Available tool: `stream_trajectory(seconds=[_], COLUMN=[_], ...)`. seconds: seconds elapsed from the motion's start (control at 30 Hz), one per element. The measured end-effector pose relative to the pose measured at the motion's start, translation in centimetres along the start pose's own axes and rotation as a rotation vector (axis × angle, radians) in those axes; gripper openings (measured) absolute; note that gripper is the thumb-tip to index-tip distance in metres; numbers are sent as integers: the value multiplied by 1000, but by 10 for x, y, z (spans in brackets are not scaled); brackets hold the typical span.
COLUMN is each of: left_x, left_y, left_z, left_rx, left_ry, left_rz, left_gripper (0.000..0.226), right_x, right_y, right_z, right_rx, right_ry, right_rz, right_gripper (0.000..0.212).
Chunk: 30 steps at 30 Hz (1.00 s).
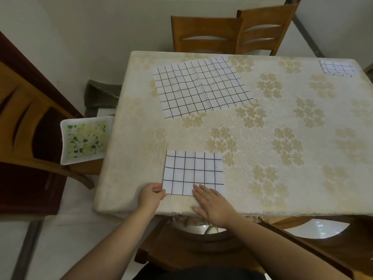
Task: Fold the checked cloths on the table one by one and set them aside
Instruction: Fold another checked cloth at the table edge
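A folded white cloth with a black check (193, 171) lies near the table's front edge. My left hand (151, 196) pinches its near left corner. My right hand (214, 205) rests flat, fingers spread, on its near right edge. An unfolded checked cloth (201, 87) lies spread and creased at the table's far left. A small folded checked cloth (338, 68) sits at the far right corner.
The table (282, 138) wears a cream cloth with a tan flower print. Two wooden chairs (232, 35) stand at the far side, another (30, 138) on the left. A white square tray (84, 139) with a green leaf pattern rests beside the left edge.
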<state>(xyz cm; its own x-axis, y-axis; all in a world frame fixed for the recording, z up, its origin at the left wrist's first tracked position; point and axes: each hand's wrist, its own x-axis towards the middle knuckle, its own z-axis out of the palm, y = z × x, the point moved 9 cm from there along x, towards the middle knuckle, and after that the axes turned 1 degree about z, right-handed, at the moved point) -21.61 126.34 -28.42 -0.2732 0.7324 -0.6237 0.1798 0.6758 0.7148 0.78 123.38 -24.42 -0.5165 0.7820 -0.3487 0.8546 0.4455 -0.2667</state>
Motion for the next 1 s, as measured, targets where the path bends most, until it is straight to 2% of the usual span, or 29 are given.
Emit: stream_trajectory(seconds=[0.1, 0.23, 0.5, 0.63, 0.73, 0.83, 1.0], left_x=[0, -2, -8, -4, -7, -17, -72], left_y=[3, 7, 22, 29, 42, 79, 202], left_z=[0, 4, 17, 18, 16, 4, -13], left_rx=[56, 80, -24, 7, 69, 201, 539], left_ry=[12, 15, 6, 43, 40, 77, 235], left_rz=[6, 8, 15, 55, 123, 273, 863], left_gripper=[27, 29, 30, 30, 31, 31, 25], right_x=[-11, -24, -39, -38, -41, -43, -40], right_y=[9, 22, 22, 20, 22, 29, 47], right_z=[3, -1, -10, -12, -25, -44, -62], right_rx=[-5, -53, -59, -74, -48, 15, 148], right_ry=[-34, -3, 93, 118, 216, 318, 369], right_rz=[-5, 29, 115, 136, 138, 174, 231], right_gripper=[66, 63, 68, 55, 54, 48, 55])
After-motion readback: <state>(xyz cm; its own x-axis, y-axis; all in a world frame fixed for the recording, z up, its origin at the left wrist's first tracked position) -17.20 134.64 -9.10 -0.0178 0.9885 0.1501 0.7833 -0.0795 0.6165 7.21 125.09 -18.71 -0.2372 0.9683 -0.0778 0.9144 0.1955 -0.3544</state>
